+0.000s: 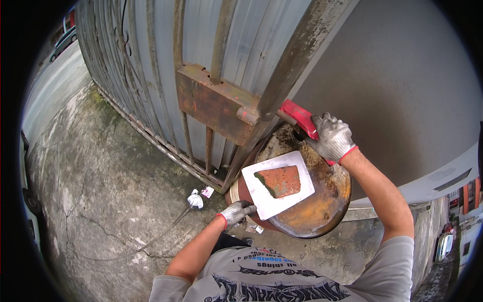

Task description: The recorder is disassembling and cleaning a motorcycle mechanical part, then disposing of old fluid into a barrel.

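Both gloved hands are busy: left hand (236, 211) pinches the near corner of the white sheet (277, 184) lying flat on the rusty drum (322, 201) with a brick chunk (279, 181) on it, while right hand (332, 137) grips the red tool (300, 117) at the drum's far rim.

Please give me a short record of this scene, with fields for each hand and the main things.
left hand: gloved, on the near corner of the white flat sheet
right hand: gloved, gripping the red tool
on sheet: broken reddish brick piece
support: rusty round metal drum
behind: rusted grey metal gate
ground: cracked concrete
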Demonstrator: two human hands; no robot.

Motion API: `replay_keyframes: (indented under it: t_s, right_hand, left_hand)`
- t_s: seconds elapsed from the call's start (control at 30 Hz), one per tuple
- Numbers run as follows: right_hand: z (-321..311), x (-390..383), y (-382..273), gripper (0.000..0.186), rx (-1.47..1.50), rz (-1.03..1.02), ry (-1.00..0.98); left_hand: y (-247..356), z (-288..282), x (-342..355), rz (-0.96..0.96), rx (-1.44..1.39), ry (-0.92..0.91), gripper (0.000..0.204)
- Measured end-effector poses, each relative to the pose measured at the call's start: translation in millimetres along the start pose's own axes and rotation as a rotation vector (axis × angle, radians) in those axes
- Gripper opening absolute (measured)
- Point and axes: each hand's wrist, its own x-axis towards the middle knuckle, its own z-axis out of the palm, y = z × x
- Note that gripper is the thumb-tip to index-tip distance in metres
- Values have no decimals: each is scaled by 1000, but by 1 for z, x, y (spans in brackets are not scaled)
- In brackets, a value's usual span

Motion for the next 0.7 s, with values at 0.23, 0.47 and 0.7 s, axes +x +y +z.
replay_keyframes:
  t_s: [0.23,0.47,0.7]
  right_hand:
    - [3,-1,7,63,-8,2,-24]
    - [2,-1,8,63,16,17,-35]
    - [-2,-8,19,65,114,53,-31]
  left_hand:
    - [29,7,-11,-48,-42,69,53]
    - [35,16,-2,-59,16,103,55]
    - [23,26,11,-75,85,242,53]
